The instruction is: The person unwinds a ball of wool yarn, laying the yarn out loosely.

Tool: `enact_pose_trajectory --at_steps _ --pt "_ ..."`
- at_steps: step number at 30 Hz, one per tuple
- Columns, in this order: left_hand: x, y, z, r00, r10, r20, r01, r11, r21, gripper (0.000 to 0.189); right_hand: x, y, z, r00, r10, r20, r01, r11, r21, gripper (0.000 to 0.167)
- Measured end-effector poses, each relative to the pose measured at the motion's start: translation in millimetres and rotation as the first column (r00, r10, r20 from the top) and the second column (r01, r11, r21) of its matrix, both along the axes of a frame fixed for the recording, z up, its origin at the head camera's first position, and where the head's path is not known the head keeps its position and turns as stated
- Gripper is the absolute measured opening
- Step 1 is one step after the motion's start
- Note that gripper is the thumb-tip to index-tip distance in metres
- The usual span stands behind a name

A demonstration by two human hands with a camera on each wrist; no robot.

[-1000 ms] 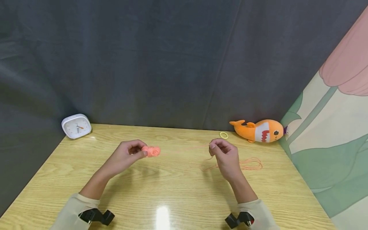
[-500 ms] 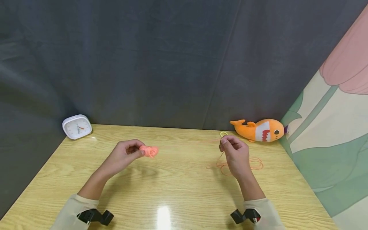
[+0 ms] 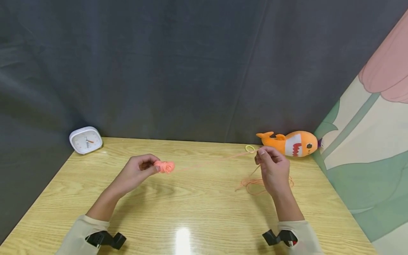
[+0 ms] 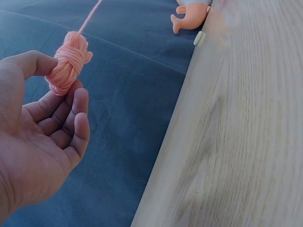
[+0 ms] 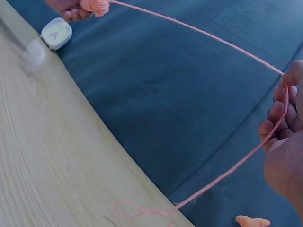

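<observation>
A small wound bundle of coral yarn [image 3: 165, 166] is pinched between thumb and fingers of my left hand [image 3: 137, 174], above the left middle of the table. In the left wrist view the yarn bundle [image 4: 67, 66] has wraps round its middle, and one strand leaves its top. That yarn strand [image 5: 199, 32] runs across to my right hand [image 3: 275, 170], whose thumb and fingers pinch it. From there the strand hangs past the curled fingers down to a loose pile of yarn [image 3: 253, 182] on the table, partly hidden behind the right hand.
A white clock [image 3: 85, 140] stands at the back left corner of the wooden table [image 3: 191, 209]. An orange plush shark [image 3: 296, 143] lies at the back right, with a yellow ring [image 3: 250, 148] beside its tail. A dark curtain [image 3: 165, 71] hangs behind.
My right hand has moved right and slightly away, drawing the pinched strand along and lengthening the span between the hands. My left hand with the bundle has shifted only slightly left.
</observation>
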State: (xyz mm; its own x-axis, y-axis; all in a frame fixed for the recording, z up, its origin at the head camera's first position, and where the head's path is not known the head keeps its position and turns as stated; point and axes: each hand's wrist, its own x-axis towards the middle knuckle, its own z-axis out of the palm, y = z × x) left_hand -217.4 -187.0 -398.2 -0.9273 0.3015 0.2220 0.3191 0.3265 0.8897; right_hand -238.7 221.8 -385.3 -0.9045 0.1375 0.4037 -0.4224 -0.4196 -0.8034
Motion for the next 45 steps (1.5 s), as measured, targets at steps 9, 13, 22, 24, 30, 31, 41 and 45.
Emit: enact_pose_trajectory --at_steps 9,13,22,24,30,31,41,45 --pt "-1.5 -5.1 2.0 1.0 0.028 0.007 -0.028 1.0 -0.007 0.015 -2.4 7.4 3.7 0.997 -0.064 0.041 0.066 0.997 -0.033 0.016" --pt "-2.4 -7.2 2.5 1.0 0.029 0.005 -0.029 1.0 0.003 0.016 -3.3 12.5 3.7 0.995 -0.087 0.048 0.089 0.995 -0.037 0.014" --pt "-0.2 -9.1 5.2 0.999 0.05 0.002 -0.05 0.999 0.015 0.015 -3.4 27.8 1.4 0.987 -0.144 0.074 0.148 0.988 -0.053 0.014" --pt "0.5 -9.3 5.8 0.999 0.053 0.003 -0.053 0.998 0.016 0.015 -3.7 31.2 2.2 0.985 -0.157 0.072 0.162 0.984 -0.071 0.015" --pt "1.4 -10.7 6.7 0.998 0.062 0.008 -0.063 0.998 0.022 0.017 -4.2 40.2 4.7 0.982 -0.179 0.062 0.184 0.979 -0.092 0.015" --pt "1.3 -11.1 6.7 0.998 0.061 0.008 -0.062 0.998 0.023 0.017 -4.2 41.5 4.9 0.981 -0.186 0.063 0.191 0.977 -0.093 0.015" --pt "0.7 -12.6 8.2 0.999 0.052 0.009 -0.052 0.998 0.024 0.017 -5.0 53.1 6.0 0.972 -0.218 0.084 0.23 0.958 -0.174 0.016" --pt "0.0 -13.8 8.6 0.998 0.056 0.034 -0.056 0.998 0.015 0.022 -4.8 57.6 6.3 0.97 -0.23 0.079 0.24 0.954 -0.178 0.014"
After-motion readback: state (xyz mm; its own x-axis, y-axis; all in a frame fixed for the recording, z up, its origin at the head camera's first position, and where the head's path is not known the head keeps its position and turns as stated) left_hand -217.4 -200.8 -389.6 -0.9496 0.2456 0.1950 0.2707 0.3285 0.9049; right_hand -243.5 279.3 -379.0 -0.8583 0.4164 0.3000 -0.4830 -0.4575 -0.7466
